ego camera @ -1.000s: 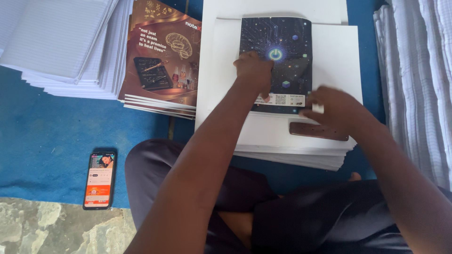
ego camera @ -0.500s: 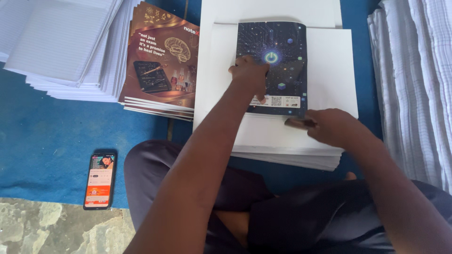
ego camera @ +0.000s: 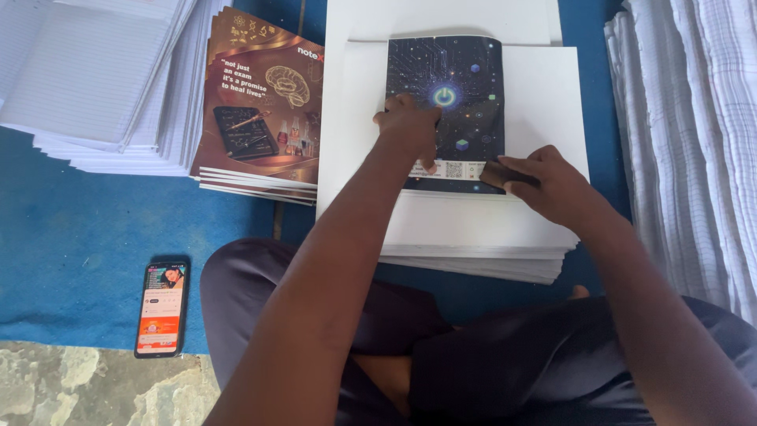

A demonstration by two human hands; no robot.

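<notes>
A dark blue notebook cover (ego camera: 465,87) printed with circuit lines lies on a stack of white sheets (ego camera: 473,229). My left hand (ego camera: 408,130) presses flat on the cover's left half, fingers down. My right hand (ego camera: 544,183) grips a small dark brown block (ego camera: 498,175) and holds it against the cover's lower right edge. Both my arms reach forward from my lap over the stack.
A pile of brown printed covers (ego camera: 260,110) sits left of the stack. Ruled white paper stacks (ego camera: 87,79) lie at far left and another paper pile (ego camera: 694,134) at right. A phone (ego camera: 162,308) with a lit screen rests on the blue mat (ego camera: 71,237).
My right hand has slid the brown block up from the white stack onto the cover's lower edge. My left hand has stayed pressed on the cover.
</notes>
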